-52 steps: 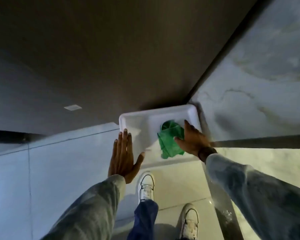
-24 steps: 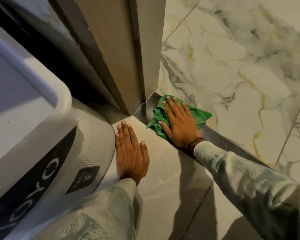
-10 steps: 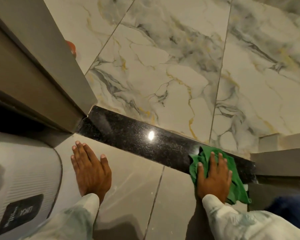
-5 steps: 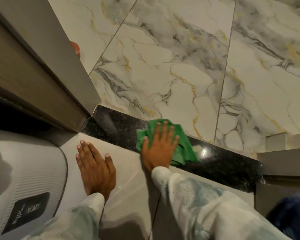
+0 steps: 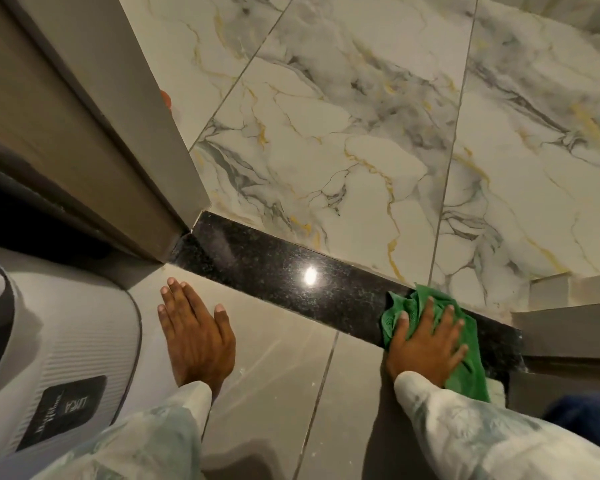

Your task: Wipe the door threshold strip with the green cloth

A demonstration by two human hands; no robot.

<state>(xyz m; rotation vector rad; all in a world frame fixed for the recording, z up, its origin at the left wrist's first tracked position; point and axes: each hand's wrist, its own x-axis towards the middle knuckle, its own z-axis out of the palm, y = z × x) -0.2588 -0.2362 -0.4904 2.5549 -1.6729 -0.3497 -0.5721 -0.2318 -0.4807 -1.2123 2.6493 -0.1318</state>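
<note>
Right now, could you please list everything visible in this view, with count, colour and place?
threshold strip: one, glossy black, running from the door frame toward lower right.
green cloth: one, green, on the strip's right end under the right hand.
door frame: one, grey-brown, upper left.
marble tiles: several, white with grey and gold veins, beyond the strip.
grey tiles: several, plain grey, on the near side.
appliance: one, white with a dark label, lower left.
left hand: flat on the grey tile.
right hand: flat, pressing the cloth.
sleeves: two, pale patterned.
</note>
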